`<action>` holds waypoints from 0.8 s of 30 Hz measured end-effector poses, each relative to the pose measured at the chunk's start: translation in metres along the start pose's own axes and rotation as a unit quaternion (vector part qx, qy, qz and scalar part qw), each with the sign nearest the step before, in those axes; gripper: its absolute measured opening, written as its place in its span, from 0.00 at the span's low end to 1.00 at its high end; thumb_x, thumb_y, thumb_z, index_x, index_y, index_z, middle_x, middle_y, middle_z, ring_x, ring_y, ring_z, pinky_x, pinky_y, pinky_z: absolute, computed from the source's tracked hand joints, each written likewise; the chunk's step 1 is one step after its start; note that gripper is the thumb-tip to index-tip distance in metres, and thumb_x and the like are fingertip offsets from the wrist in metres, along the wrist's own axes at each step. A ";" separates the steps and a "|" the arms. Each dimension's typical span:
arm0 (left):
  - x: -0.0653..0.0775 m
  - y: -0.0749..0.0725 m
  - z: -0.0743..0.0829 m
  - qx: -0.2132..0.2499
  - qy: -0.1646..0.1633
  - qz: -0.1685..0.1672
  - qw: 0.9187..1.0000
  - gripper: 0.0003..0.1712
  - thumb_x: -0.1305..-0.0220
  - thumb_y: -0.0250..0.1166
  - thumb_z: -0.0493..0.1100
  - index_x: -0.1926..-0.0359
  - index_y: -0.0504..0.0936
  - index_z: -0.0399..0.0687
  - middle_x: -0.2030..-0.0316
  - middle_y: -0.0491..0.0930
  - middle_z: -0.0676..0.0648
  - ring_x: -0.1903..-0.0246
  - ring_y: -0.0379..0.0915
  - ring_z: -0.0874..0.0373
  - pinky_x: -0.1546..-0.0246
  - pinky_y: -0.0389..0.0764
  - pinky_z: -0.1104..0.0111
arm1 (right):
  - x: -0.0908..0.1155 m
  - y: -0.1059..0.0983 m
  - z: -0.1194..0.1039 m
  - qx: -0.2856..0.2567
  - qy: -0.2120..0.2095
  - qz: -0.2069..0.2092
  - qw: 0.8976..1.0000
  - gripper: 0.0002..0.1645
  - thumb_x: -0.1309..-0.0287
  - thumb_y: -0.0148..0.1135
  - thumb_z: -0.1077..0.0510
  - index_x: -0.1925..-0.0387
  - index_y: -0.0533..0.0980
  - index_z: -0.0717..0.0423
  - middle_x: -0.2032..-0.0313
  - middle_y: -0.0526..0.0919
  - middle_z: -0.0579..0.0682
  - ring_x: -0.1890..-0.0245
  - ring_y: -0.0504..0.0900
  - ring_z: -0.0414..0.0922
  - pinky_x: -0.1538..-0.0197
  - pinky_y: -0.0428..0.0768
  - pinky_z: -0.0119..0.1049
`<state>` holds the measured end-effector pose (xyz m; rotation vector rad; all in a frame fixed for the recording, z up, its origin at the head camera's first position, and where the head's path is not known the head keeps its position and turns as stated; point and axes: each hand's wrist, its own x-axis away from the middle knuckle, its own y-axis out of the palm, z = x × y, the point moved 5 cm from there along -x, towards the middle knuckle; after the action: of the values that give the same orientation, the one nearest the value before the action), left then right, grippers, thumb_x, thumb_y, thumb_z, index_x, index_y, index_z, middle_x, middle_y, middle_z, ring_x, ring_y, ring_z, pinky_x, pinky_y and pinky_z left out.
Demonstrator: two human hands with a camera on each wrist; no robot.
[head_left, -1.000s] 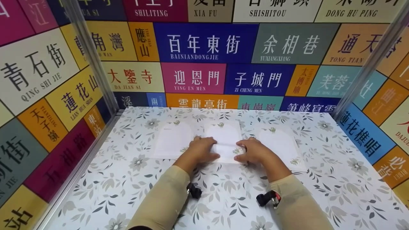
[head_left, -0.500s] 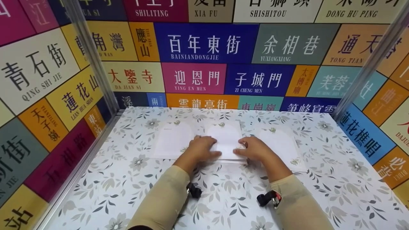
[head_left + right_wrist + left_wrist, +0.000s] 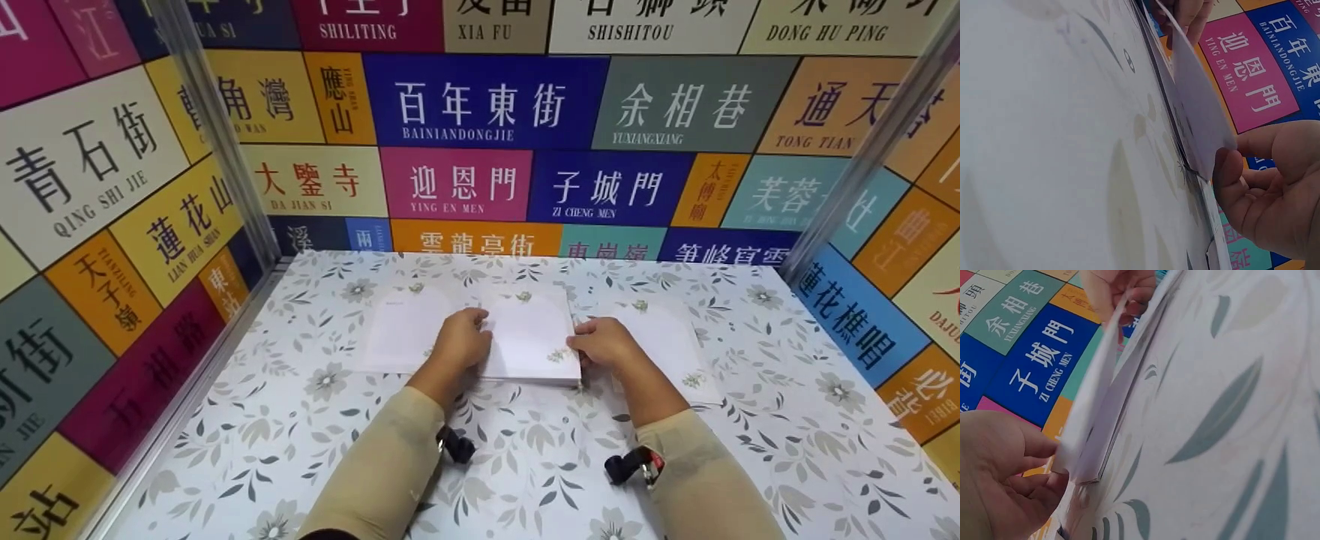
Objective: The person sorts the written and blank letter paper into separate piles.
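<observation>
Sheet (image 3: 525,330) midway between left card (image 3: 397,334) and right card (image 3: 667,341), raised over another layer (image 3: 1109,439); left hand (image 3: 459,339) pinches its left edge, right hand (image 3: 606,342) its right, fingers curled; even grip and light tension advisable, lest it buckle.

Middle paper (image 3: 525,330) is white with small green floral sprigs at top and lower right; left paper (image 3: 401,334) and right paper (image 3: 652,349) match. Tablecloth (image 3: 536,480) is white with grey, beige and dark green-grey leaves and flowers; sleeves (image 3: 382,469) are plain tan, wrist cameras (image 3: 456,445) black. Wall (image 3: 476,238) is multicoloured blocks: blue sign (image 3: 487,112), pink sign (image 3: 454,199) and grey-green sign (image 3: 694,124) carry white lettering, cream sign (image 3: 364,161) red.
</observation>
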<state>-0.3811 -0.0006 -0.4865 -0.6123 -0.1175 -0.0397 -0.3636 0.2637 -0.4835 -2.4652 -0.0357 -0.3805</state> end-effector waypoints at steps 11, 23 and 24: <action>-0.003 -0.004 -0.003 -0.004 -0.020 0.014 1.000 0.25 0.30 0.62 0.29 0.35 0.84 0.47 0.38 0.86 0.45 0.31 0.79 0.49 0.26 0.77 0.56 | -0.002 0.004 0.002 -0.039 -0.014 -0.008 0.999 0.30 0.32 0.65 0.62 0.31 0.76 0.64 0.63 0.87 0.51 0.73 0.85 0.39 0.65 0.86 0.31; -0.001 0.006 0.009 0.039 0.031 0.033 0.998 0.26 0.33 0.59 0.29 0.37 0.86 0.46 0.37 0.86 0.45 0.30 0.78 0.48 0.26 0.77 0.57 | 0.004 -0.010 0.006 -0.063 -0.031 0.009 0.997 0.32 0.35 0.61 0.66 0.29 0.74 0.63 0.58 0.87 0.56 0.69 0.86 0.41 0.60 0.88 0.35; 0.000 0.007 0.010 0.038 0.046 0.038 0.997 0.27 0.34 0.58 0.28 0.37 0.86 0.45 0.37 0.87 0.45 0.31 0.79 0.48 0.26 0.77 0.57 | 0.004 -0.011 0.008 -0.066 -0.031 0.007 0.997 0.32 0.34 0.61 0.66 0.29 0.74 0.63 0.56 0.88 0.57 0.68 0.86 0.41 0.59 0.88 0.35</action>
<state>-0.3817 0.0111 -0.4823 -0.5371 -0.0069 0.0111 -0.3587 0.2775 -0.4819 -2.6061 -0.0198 -0.3086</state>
